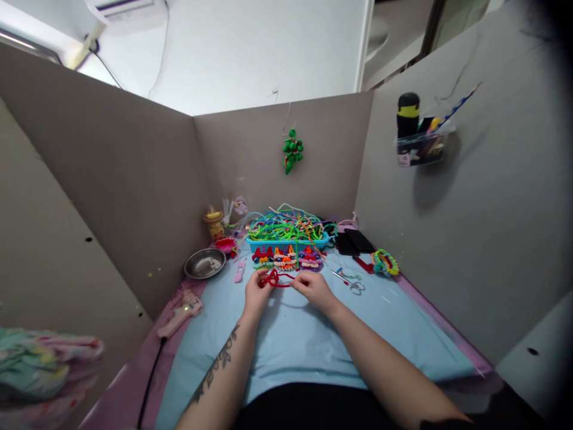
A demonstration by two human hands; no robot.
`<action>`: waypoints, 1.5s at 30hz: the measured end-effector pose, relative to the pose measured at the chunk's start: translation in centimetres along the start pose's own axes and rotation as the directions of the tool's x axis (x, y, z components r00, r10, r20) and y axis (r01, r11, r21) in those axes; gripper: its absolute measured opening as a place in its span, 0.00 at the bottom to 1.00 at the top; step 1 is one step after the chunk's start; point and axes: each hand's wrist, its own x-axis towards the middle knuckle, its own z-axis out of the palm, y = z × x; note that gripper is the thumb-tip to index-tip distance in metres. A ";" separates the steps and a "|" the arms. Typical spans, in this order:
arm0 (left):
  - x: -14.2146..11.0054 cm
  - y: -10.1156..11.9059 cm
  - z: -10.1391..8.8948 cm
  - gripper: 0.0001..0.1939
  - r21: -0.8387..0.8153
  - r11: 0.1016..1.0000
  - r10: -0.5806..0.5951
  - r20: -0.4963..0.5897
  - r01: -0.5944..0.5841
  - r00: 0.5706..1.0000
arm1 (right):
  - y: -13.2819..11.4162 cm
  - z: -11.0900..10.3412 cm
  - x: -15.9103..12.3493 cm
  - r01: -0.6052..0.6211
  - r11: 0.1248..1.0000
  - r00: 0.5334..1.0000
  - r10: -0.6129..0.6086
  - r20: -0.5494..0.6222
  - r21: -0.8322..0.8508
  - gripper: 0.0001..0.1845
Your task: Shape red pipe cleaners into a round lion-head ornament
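Observation:
A red pipe cleaner, looped and bent at its left end, stretches between my two hands above the blue table cover. My left hand pinches the looped part. With thumb and forefinger, my right hand grips the other end. Just beyond them stand small colourful pipe-cleaner figures in a row, in red, orange and purple. Behind these is a blue basket heaped with pipe cleaners of many colours. Scissors lie to the right of my right hand.
On the left are a metal bowl with small white pieces and a pink glue gun with its cord. Dark phones and a ring of coloured pipe cleaners lie at right. Grey partitions enclose the table.

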 end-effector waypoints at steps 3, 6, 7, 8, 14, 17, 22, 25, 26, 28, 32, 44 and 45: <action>-0.1 0.1 0.1 0.18 0.009 1.000 0.009 -0.008 -0.009 1.000 | -0.1 0.1 -0.1 -0.003 0.999 0.998 -0.001 -0.064 -0.054 0.17; -0.1 0.1 0.1 0.18 0.004 1.000 0.004 -0.021 -0.004 1.000 | 0.0 -0.1 0.0 -0.066 0.996 0.994 0.060 -0.090 -0.056 0.18; -0.1 0.1 0.1 0.18 0.000 1.000 0.000 -0.025 0.000 1.000 | 0.0 -0.2 0.1 -0.089 0.995 0.993 0.084 -0.084 -0.054 0.18; -0.1 0.1 0.1 0.18 -0.003 1.000 -0.004 -0.030 0.004 1.000 | 0.1 -0.2 0.1 -0.111 0.992 0.991 0.106 -0.081 -0.054 0.19; -0.2 0.3 0.1 0.17 -0.001 1.000 -0.001 -0.023 0.001 1.000 | 0.3 0.1 0.1 -0.127 0.984 0.980 0.105 -0.170 -0.123 0.19; -0.4 0.4 0.3 0.17 0.043 0.999 0.015 -0.003 -0.015 1.000 | 0.2 0.7 -0.3 -0.006 0.975 0.981 -0.037 -0.191 -0.221 0.19; -0.5 0.2 0.5 0.16 0.050 0.998 0.036 0.028 -0.037 0.999 | -0.3 2.4 -0.9 0.183 0.955 0.981 -0.194 -0.022 -0.235 0.11; -0.4 0.2 0.4 0.13 0.027 0.998 0.048 0.055 -0.049 0.997 | -0.5 3.0 -1.1 0.209 0.965 0.977 -0.199 0.076 -0.157 0.04; -0.4 0.2 0.4 0.12 0.021 0.998 0.052 0.069 -0.054 0.996 | -0.5 3.1 -1.1 0.202 0.970 0.977 -0.191 0.095 -0.136 0.03; -0.4 0.3 0.4 0.10 0.010 0.998 0.056 0.098 -0.057 0.994 | -0.6 3.1 -1.1 0.180 0.978 0.979 -0.167 0.119 -0.108 0.02; -0.5 0.7 0.6 0.11 -0.035 0.999 0.023 0.156 -0.018 0.987 | -0.9 3.0 -1.1 0.133 0.989 0.985 -0.124 0.123 -0.063 0.02; -1.0 1.6 0.6 0.12 -0.154 0.967 -0.155 0.280 0.204 0.947 | 0.5 0.2 0.6 0.095 0.993 0.989 -0.102 -0.104 -0.071 0.08; -1.0 1.7 0.7 0.11 -0.158 0.965 -0.156 0.295 0.209 0.943 | 0.7 0.2 0.6 0.117 0.989 0.990 -0.123 -0.074 -0.086 0.10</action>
